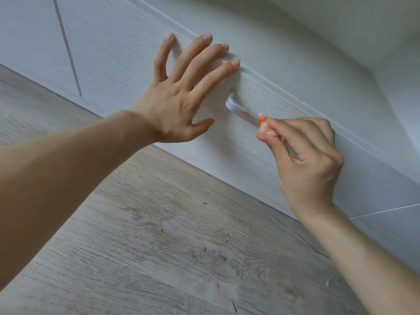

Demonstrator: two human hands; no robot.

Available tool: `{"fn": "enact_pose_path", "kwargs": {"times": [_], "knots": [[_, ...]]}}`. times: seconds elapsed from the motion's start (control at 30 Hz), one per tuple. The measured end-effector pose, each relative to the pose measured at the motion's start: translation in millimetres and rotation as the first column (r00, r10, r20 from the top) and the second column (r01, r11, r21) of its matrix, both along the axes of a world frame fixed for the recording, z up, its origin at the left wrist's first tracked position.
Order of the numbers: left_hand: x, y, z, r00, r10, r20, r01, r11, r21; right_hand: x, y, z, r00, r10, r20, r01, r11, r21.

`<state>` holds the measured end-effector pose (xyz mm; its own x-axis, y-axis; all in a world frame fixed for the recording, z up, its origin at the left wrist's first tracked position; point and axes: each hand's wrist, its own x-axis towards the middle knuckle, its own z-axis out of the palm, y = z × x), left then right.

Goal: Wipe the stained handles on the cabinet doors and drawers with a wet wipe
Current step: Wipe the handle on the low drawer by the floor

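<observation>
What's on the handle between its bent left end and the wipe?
Head view: a short bare stretch of handle, then an orange stain just before the wipe.

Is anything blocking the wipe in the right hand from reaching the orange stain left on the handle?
Nothing visible does. The wet wipe, pinched by the right hand, sits on the handle beside the orange stain. The left hand rests on the drawer front, clear of it.

White bar handle (236, 108) on the pale wood-grain drawer front (127, 71), as I see it: mounted slantwise, an orange stain on its middle. A crumpled wet wipe (264, 126), white and blotched orange, presses on the handle just beside the stain, covering its far part.
</observation>
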<state>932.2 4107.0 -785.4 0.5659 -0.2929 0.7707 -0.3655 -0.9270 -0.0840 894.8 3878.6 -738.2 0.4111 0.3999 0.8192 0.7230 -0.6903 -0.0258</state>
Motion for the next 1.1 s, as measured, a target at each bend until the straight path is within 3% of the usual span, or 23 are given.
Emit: {"fn": "enact_pose_path", "kwargs": {"times": [1.1], "knots": [[5,-5,-6,0.998,-0.011,0.058,0.014,0.999,-0.044,-4,16,3,0.996,0.008,-0.085,-0.006,1.0,0.022]]}}
